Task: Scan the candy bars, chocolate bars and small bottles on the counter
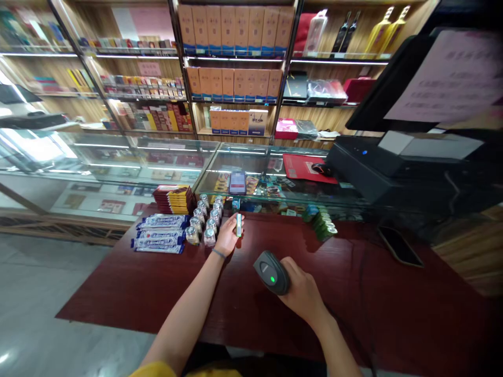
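In my left hand [228, 236] is a small white-and-green pack [238, 225], gripped over the middle of the dark red counter. My right hand [301, 287] is wrapped round a dark barcode scanner [272, 272] with a green light lit on top; its head points toward the left hand. Just left of my left hand stand two rows of small silver-topped jars [204, 221]. Several blue-and-white wrapped bars [160, 233] lie stacked beyond them. Behind these is a pile of red and yellow packs [175, 200]. Green packs [323, 224] sit in a row to the right.
A glass display case [251, 152] borders the counter's far side, with a small sign [237, 182] on it. At right are a phone [400, 246], a monitor [428, 84] and black equipment [377, 167]. A cable runs down the counter's right side. Stocked shelves [236, 60] line the wall.
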Tool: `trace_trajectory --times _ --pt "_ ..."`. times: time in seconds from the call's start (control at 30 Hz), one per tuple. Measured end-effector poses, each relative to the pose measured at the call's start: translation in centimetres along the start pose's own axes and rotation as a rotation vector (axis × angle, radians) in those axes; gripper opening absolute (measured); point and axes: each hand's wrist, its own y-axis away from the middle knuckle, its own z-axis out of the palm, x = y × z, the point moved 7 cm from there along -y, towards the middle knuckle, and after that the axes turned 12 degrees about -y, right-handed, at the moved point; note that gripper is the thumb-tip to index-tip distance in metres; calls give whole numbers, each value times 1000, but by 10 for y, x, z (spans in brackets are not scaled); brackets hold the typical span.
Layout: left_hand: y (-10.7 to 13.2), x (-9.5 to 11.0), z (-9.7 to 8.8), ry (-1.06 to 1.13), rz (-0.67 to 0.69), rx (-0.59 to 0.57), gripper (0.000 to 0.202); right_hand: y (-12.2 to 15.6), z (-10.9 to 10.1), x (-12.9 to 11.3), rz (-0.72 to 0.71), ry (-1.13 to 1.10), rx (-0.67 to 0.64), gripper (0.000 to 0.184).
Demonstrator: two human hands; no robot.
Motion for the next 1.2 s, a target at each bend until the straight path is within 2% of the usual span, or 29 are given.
trace_trajectory --times 0.1,0.27,0.37,0.47,0.53,0.67,0.83,0.97,1.2 --pt "3 2 -1 -3 18 46 56 1 -2 0 -17 10 16 28" --pt "4 4 0 -166 96 101 59 3 -8 0 -35 26 46 27" --pt "3 13 0 -345 249 171 57 6 -12 4 -31 22 50 27" --pt "7 26 -1 -626 436 323 43 9 -16 11 -24 22 57 30" --pt "9 33 0 -824 502 429 36 12 -18 15 -23 26 66 32" --pt "2 38 3 -1020 527 514 32 15 -23 20 -32 35 90 37" --pt "-15 41 7 -1033 580 540 29 17 -23 26 2 11 56 29" --pt "-25 41 8 -1043 579 570 29 19 -25 29 -23 20 72 31" --pt "-26 40 7 -1087 535 584 35 23 -28 39 11 53 80 34"
